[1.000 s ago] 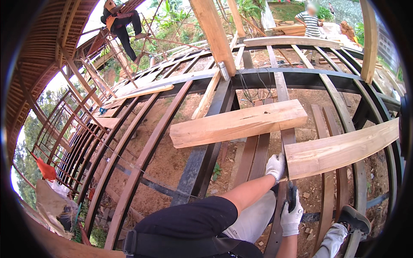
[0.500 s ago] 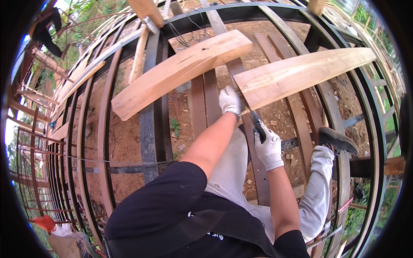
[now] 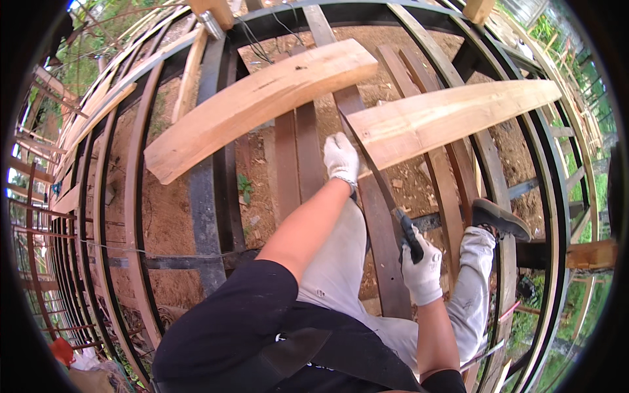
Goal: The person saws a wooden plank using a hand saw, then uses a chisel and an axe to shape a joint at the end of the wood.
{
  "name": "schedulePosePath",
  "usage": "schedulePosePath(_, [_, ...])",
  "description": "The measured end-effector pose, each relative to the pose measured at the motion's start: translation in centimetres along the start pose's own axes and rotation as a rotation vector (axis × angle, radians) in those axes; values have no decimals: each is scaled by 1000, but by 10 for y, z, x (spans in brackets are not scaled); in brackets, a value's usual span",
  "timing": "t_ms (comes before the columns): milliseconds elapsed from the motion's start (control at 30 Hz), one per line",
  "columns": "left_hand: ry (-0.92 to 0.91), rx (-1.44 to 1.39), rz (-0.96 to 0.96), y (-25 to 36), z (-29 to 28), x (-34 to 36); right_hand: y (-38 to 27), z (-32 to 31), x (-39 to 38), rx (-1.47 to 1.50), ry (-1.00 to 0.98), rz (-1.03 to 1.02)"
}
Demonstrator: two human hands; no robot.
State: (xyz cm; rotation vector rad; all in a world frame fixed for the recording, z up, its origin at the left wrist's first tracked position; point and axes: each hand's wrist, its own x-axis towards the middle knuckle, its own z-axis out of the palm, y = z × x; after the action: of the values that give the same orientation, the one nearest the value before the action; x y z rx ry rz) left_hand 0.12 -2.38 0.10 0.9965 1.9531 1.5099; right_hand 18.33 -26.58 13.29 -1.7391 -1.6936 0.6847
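My right hand (image 3: pixel 422 270), in a white glove, is closed around the black handle of a hand saw (image 3: pixel 375 162). The saw's long, thin blade lies along the near-left end of a pale wooden beam (image 3: pixel 452 118). My left hand (image 3: pixel 341 157), gloved in white too, is just left of the blade with its fingers curled. What those fingers hold, if anything, is hidden. Beyond my left hand a second thick timber (image 3: pixel 262 108) lies at a slant across the dark joists.
Dark metal and brown joists (image 3: pixel 304 150) run away from me over bare soil (image 3: pixel 177 216) strewn with wood chips. My shoe (image 3: pixel 501 219) rests on a joist at right. Cables (image 3: pixel 259 39) and an upright wooden post (image 3: pixel 213 10) stand at the far side.
My right hand has drawn the saw back toward me, baring more of its blade. My left hand stays beside the beam's end. The whole view has shifted slightly.
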Motion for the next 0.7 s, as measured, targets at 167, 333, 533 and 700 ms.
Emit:
schedulePosePath(167, [-15, 127, 24, 6, 5, -9, 1, 9, 33, 90, -12, -5])
schedulePosePath(333, [-133, 400, -63, 29, -9, -17, 3, 13, 17, 11, -71, 50])
schedulePosePath(533, [-148, 458, -75, 30, -11, -12, 30, 27, 25, -17, 46, -114])
schedulePosePath(700, [-144, 461, -66, 35, -7, -14, 27, 24, 25, -45, 0, -54])
